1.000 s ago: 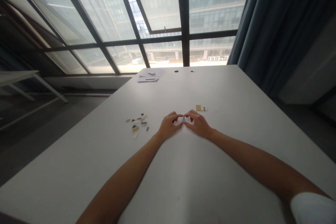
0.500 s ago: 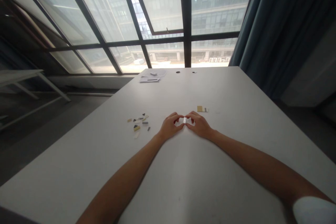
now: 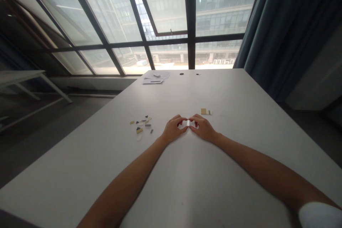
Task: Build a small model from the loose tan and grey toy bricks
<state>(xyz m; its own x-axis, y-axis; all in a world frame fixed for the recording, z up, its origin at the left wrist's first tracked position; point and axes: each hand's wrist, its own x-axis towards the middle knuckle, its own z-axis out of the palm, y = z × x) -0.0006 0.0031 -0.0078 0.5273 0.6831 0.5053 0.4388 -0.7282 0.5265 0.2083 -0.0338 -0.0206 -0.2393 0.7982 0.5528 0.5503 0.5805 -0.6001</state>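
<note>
My left grip point(image 3: 171, 129) and right grip point(image 3: 203, 128) meet fingertip to fingertip, both pinching one small white studded piece point(image 3: 188, 123) between thumb and forefinger, midway across the counter point(image 3: 187, 174); whether it touches the surface I cannot tell. Just beyond my right grip lies a flat tan-and-white block point(image 3: 203, 111), and well to the left of my left grip are scattered loose pieces, among them a grey bar point(image 3: 148, 125) and a tan brick point(image 3: 139, 131). Papers point(image 3: 153, 81) rest at the far end, near the window point(image 3: 171, 3).
</note>
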